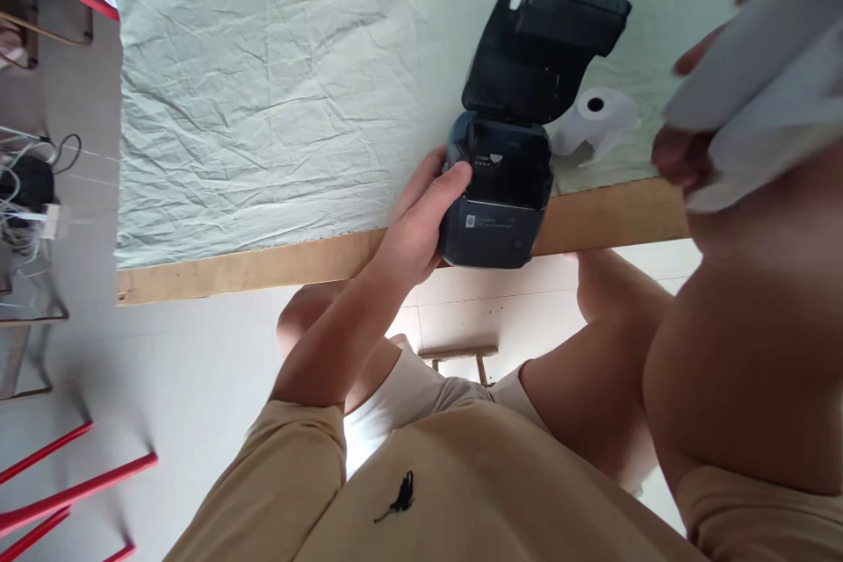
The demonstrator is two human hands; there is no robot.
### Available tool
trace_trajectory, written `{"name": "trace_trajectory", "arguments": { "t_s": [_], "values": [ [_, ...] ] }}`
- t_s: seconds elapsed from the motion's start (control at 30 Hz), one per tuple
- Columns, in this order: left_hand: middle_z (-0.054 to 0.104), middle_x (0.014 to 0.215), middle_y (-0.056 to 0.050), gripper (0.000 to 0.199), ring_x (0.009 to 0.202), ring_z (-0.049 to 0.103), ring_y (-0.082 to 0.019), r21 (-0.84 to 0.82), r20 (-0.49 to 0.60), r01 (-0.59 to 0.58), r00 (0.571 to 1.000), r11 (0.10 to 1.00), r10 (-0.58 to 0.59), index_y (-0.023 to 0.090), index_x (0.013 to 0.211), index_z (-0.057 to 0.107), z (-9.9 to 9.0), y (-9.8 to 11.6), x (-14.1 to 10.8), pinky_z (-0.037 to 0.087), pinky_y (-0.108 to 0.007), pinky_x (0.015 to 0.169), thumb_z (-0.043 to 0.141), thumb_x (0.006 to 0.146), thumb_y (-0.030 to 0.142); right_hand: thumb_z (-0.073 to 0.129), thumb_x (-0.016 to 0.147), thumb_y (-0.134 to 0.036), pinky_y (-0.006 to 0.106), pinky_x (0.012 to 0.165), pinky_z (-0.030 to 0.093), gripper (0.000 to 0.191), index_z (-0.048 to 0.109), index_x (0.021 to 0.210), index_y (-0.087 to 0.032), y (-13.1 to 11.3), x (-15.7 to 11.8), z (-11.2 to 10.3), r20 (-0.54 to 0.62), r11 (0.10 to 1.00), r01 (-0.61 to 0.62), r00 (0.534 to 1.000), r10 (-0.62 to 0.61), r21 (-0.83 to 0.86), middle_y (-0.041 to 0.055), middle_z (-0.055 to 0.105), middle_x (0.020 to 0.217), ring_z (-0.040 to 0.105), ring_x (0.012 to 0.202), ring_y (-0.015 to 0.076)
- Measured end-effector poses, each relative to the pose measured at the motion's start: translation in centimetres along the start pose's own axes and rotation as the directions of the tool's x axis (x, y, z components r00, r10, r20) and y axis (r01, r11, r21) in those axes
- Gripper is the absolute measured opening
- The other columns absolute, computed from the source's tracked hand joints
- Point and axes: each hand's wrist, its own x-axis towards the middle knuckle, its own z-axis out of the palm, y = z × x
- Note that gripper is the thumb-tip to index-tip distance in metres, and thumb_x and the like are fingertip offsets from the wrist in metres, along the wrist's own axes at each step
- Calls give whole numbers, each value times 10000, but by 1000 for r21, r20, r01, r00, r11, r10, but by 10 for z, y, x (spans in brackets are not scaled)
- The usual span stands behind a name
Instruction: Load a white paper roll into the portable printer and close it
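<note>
My left hand (421, 224) grips the left side of a dark portable receipt printer (493, 228), its thumb over the edge of the open paper bay. The printer's lid (543, 44) is flipped back over the table, and no roll shows in the bay. Just right of the printer, a small white paper roll (609, 118) with a black core rests on the cloth, its loose end unwound. My right hand (688, 140), raised near the camera at the right, is closed around a blurred white paper roll (757, 44) with a loose sheet hanging.
A wrinkled pale green cloth (263, 88) covers the table, whose wooden edge (250, 268) runs below it. Tangled cables (26, 211) lie on a rack at the left. Red legs (79, 492) of furniture stand lower left. A wooden stool (461, 354) shows beneath me.
</note>
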Motion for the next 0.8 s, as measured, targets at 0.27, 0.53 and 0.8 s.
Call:
{"name": "trace_trajectory", "arguments": {
  "t_s": [0.27, 0.53, 0.8],
  "values": [
    [823, 1032, -29, 408, 925, 850, -239, -12, 3, 22, 1000, 1000, -22, 290, 1238, 722, -2, 2, 0, 597, -290, 574, 744, 1021, 636, 800, 822, -313, 407, 671, 528, 250, 550, 841, -307, 83, 17, 19, -379, 995, -53, 925, 15, -89, 14, 628, 817, 624, 667, 209],
    [773, 962, -21, 414, 734, 794, -202, 3, 0, 24, 1000, 1000, -24, 293, 1227, 723, -1, 2, -1, 538, -307, 515, 726, 1038, 660, 827, 821, -220, 500, 963, 588, 650, 668, 1445, -304, 117, 13, 6, -264, 920, 57, 950, -170, -387, 86, 764, 1145, 772, 1070, 345],
    [696, 862, 4, 283, 593, 691, -140, -63, 27, 19, 999, 998, -17, 292, 1176, 739, 0, 2, -3, 394, -252, 399, 706, 1074, 554, 745, 867, -213, 517, 1112, 591, 614, 674, 1469, -313, 56, 1, 46, -113, 865, 315, 916, -385, -390, 122, 744, 1398, 724, 1299, 356]
  ]
}}
